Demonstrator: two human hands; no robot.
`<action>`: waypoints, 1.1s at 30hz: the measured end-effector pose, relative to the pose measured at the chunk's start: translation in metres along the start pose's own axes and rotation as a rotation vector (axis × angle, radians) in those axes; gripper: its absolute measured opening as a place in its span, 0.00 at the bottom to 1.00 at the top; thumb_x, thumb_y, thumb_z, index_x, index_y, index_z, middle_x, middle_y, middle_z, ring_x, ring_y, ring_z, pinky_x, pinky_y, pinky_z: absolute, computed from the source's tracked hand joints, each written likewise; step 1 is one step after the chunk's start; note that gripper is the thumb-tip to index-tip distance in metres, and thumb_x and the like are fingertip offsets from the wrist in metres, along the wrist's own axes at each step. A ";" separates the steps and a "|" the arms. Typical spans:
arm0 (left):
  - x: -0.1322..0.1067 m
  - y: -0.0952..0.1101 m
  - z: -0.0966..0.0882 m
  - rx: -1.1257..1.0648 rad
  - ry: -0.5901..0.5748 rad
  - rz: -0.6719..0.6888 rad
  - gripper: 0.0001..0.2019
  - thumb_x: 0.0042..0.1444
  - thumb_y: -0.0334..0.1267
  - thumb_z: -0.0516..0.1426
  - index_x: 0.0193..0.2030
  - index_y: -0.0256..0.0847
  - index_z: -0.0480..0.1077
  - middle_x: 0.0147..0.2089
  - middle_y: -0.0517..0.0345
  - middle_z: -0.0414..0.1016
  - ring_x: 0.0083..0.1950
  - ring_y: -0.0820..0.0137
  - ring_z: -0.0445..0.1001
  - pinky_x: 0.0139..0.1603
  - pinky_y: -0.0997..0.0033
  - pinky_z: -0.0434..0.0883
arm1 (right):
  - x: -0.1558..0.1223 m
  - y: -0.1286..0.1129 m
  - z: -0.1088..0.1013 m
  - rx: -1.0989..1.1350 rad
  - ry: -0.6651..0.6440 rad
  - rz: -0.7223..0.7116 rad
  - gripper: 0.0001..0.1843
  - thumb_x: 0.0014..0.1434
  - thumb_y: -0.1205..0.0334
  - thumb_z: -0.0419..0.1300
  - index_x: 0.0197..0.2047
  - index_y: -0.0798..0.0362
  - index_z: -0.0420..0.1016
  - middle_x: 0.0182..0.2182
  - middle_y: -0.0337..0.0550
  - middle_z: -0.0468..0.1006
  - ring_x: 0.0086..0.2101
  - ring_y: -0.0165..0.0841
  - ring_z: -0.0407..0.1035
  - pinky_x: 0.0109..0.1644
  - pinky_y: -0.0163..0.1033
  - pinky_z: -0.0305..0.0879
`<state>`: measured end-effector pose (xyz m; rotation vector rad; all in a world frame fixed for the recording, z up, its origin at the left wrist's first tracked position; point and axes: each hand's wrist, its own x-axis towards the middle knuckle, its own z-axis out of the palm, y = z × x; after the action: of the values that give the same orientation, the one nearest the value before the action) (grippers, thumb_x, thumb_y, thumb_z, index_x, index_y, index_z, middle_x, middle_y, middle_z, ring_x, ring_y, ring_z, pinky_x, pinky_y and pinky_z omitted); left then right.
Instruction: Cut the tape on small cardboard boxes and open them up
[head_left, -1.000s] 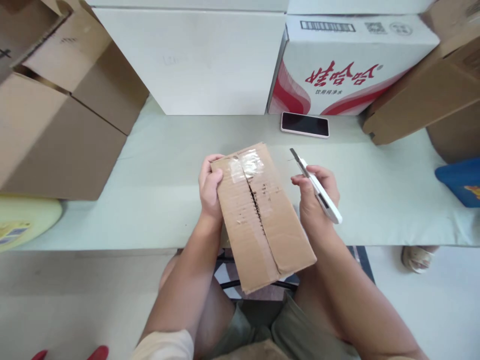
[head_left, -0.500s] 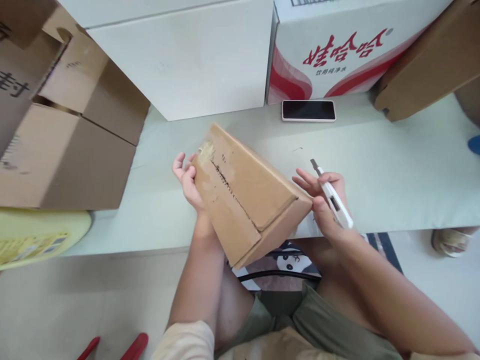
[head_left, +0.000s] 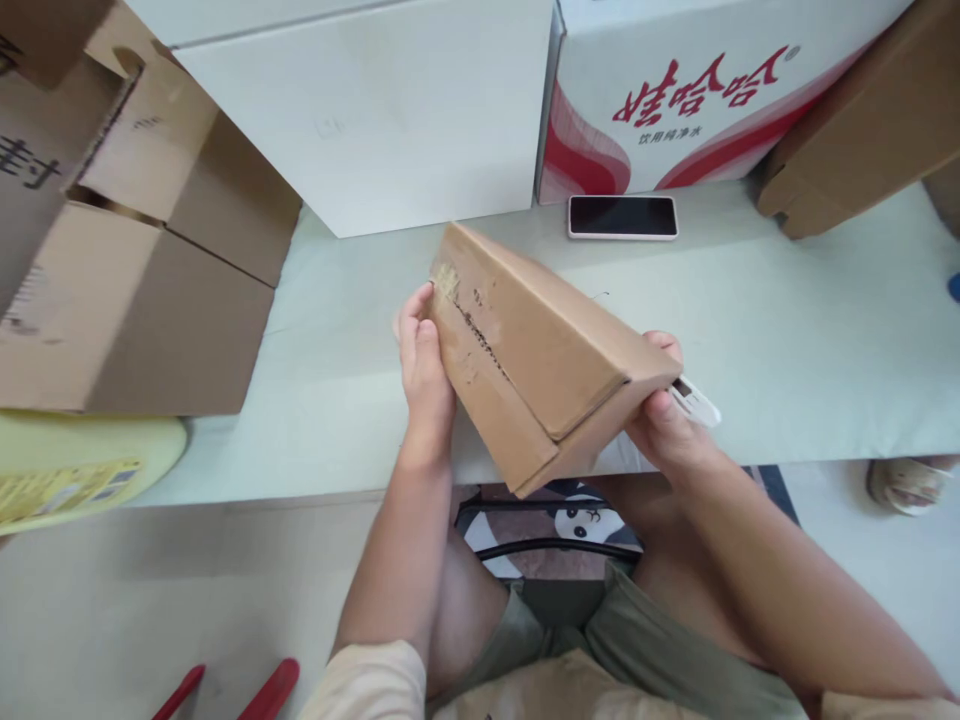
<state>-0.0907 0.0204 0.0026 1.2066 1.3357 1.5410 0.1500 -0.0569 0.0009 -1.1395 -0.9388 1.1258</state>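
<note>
A small brown cardboard box (head_left: pixel 551 335) is held tilted above the near part of the table, between my two hands. A dark, rough line runs along its seam, with a patch of torn tape near the far left corner. My left hand (head_left: pixel 426 380) is closed on the box's left end, fingertips by the tape patch. At the right end, my right hand (head_left: pixel 667 425) grips the box corner between thumb and fingers. A white utility knife (head_left: pixel 697 402) is also in that hand; its handle sticks out to the right and its blade is hidden behind the box.
A phone (head_left: pixel 622 217) lies on the pale green tabletop (head_left: pixel 817 330). Behind stand a white box (head_left: pixel 375 130) and a white-and-red carton (head_left: pixel 660 100). Brown cartons (head_left: pixel 187 310) and a yellow container (head_left: pixel 82 465) are at left, another brown carton (head_left: pixel 862 120) at right.
The box has moved right and slightly away from me. My right hand, earlier touching its corner with the knife blade in sight, now grips that corner and the blade is hidden.
</note>
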 end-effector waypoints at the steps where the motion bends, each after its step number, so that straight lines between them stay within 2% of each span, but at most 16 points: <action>1: 0.001 -0.005 0.000 0.051 -0.015 -0.006 0.22 0.66 0.58 0.57 0.60 0.49 0.73 0.65 0.50 0.69 0.71 0.60 0.66 0.75 0.57 0.63 | 0.001 0.000 -0.002 -0.059 -0.007 -0.055 0.43 0.40 0.25 0.74 0.46 0.41 0.59 0.40 0.40 0.73 0.39 0.40 0.74 0.41 0.45 0.74; 3: 0.001 -0.013 0.002 0.128 -0.053 -0.039 0.20 0.64 0.57 0.61 0.56 0.49 0.77 0.65 0.49 0.67 0.72 0.59 0.65 0.76 0.56 0.61 | 0.002 0.002 -0.003 -0.188 -0.036 -0.164 0.45 0.39 0.29 0.77 0.46 0.41 0.56 0.48 0.45 0.76 0.51 0.46 0.76 0.53 0.52 0.75; 4: 0.001 -0.017 0.004 0.138 -0.080 -0.066 0.19 0.63 0.56 0.62 0.54 0.48 0.78 0.63 0.49 0.68 0.71 0.58 0.65 0.75 0.55 0.62 | 0.003 0.004 -0.003 -0.246 -0.060 -0.204 0.45 0.39 0.31 0.78 0.45 0.40 0.54 0.54 0.48 0.77 0.59 0.49 0.73 0.60 0.56 0.72; 6: 0.001 -0.022 0.011 0.075 -0.145 -0.141 0.19 0.61 0.57 0.63 0.50 0.47 0.79 0.59 0.49 0.73 0.68 0.57 0.70 0.70 0.55 0.68 | 0.004 0.008 -0.003 -0.324 -0.114 -0.240 0.43 0.42 0.35 0.79 0.44 0.41 0.52 0.67 0.53 0.70 0.70 0.51 0.63 0.70 0.63 0.62; 8: 0.000 -0.024 0.018 -0.065 -0.174 -0.226 0.21 0.60 0.60 0.62 0.49 0.46 0.79 0.54 0.50 0.78 0.62 0.57 0.75 0.62 0.57 0.73 | 0.005 0.011 -0.003 -0.363 -0.140 -0.242 0.40 0.48 0.38 0.77 0.45 0.40 0.51 0.74 0.56 0.62 0.74 0.50 0.58 0.73 0.67 0.57; 11: -0.002 -0.023 0.022 -0.247 -0.198 -0.341 0.27 0.58 0.67 0.59 0.49 0.46 0.78 0.52 0.48 0.82 0.57 0.56 0.79 0.49 0.61 0.77 | 0.006 0.014 -0.006 -0.398 -0.139 -0.220 0.40 0.48 0.40 0.77 0.46 0.40 0.52 0.75 0.59 0.61 0.74 0.50 0.58 0.72 0.67 0.58; 13: -0.003 -0.020 0.020 -0.258 -0.247 -0.376 0.29 0.56 0.69 0.60 0.48 0.45 0.77 0.49 0.48 0.83 0.55 0.56 0.81 0.46 0.62 0.78 | 0.005 0.013 -0.007 -0.396 -0.137 -0.193 0.41 0.46 0.39 0.78 0.47 0.41 0.53 0.75 0.59 0.62 0.73 0.51 0.60 0.70 0.64 0.62; 15: -0.005 -0.016 0.017 -0.216 -0.290 -0.387 0.29 0.54 0.68 0.63 0.46 0.44 0.76 0.46 0.48 0.83 0.53 0.55 0.82 0.46 0.62 0.78 | 0.005 0.011 -0.007 -0.340 -0.130 -0.152 0.38 0.50 0.36 0.74 0.47 0.41 0.54 0.73 0.59 0.65 0.69 0.50 0.67 0.65 0.59 0.68; 18: -0.006 -0.009 0.014 -0.217 -0.314 -0.396 0.30 0.47 0.65 0.70 0.46 0.43 0.74 0.46 0.48 0.83 0.54 0.54 0.82 0.50 0.59 0.78 | 0.005 0.008 -0.003 -0.229 -0.085 -0.083 0.31 0.58 0.34 0.67 0.47 0.41 0.54 0.68 0.55 0.72 0.57 0.44 0.77 0.56 0.51 0.73; 20: -0.005 -0.005 0.014 -0.299 -0.322 -0.437 0.31 0.42 0.62 0.73 0.45 0.43 0.74 0.46 0.48 0.83 0.55 0.53 0.82 0.51 0.59 0.78 | 0.006 0.007 -0.001 -0.204 -0.056 -0.064 0.30 0.59 0.36 0.67 0.46 0.40 0.53 0.62 0.49 0.77 0.51 0.41 0.78 0.53 0.49 0.73; 24: -0.001 0.005 0.017 -0.525 -0.336 -0.529 0.31 0.40 0.58 0.75 0.44 0.41 0.75 0.45 0.51 0.83 0.51 0.57 0.83 0.49 0.63 0.78 | 0.010 0.009 -0.001 -0.188 -0.104 -0.135 0.32 0.55 0.38 0.70 0.46 0.41 0.53 0.54 0.43 0.76 0.52 0.41 0.75 0.52 0.48 0.71; 27: 0.000 0.009 0.016 -0.568 -0.349 -0.503 0.29 0.42 0.57 0.75 0.45 0.42 0.76 0.45 0.52 0.83 0.49 0.59 0.83 0.49 0.63 0.78 | 0.010 0.012 -0.004 -0.206 -0.157 -0.187 0.33 0.54 0.39 0.72 0.47 0.40 0.52 0.53 0.41 0.73 0.49 0.41 0.73 0.47 0.46 0.70; 29: 0.000 0.007 0.014 -0.536 -0.355 -0.439 0.29 0.45 0.60 0.73 0.46 0.42 0.75 0.47 0.51 0.82 0.50 0.57 0.82 0.51 0.60 0.78 | 0.010 0.014 -0.007 -0.246 -0.161 -0.201 0.34 0.54 0.38 0.72 0.47 0.39 0.52 0.51 0.42 0.72 0.47 0.41 0.72 0.45 0.46 0.69; 31: 0.000 0.001 0.011 -0.449 -0.331 -0.274 0.28 0.49 0.63 0.70 0.45 0.44 0.74 0.52 0.49 0.80 0.56 0.55 0.80 0.56 0.57 0.77 | 0.010 0.016 -0.010 -0.300 -0.115 -0.210 0.33 0.54 0.38 0.71 0.47 0.40 0.54 0.46 0.40 0.70 0.43 0.40 0.69 0.45 0.46 0.67; 33: 0.001 -0.008 0.009 -0.299 -0.281 -0.016 0.28 0.50 0.65 0.68 0.45 0.45 0.73 0.60 0.49 0.74 0.66 0.53 0.74 0.64 0.54 0.73 | 0.011 0.019 -0.013 -0.339 -0.053 -0.212 0.29 0.57 0.40 0.69 0.48 0.40 0.56 0.40 0.39 0.66 0.38 0.38 0.66 0.43 0.44 0.65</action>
<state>-0.0824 0.0250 -0.0046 1.1673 0.8957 1.4374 0.1613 -0.0483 -0.0200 -1.2501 -1.2946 0.8475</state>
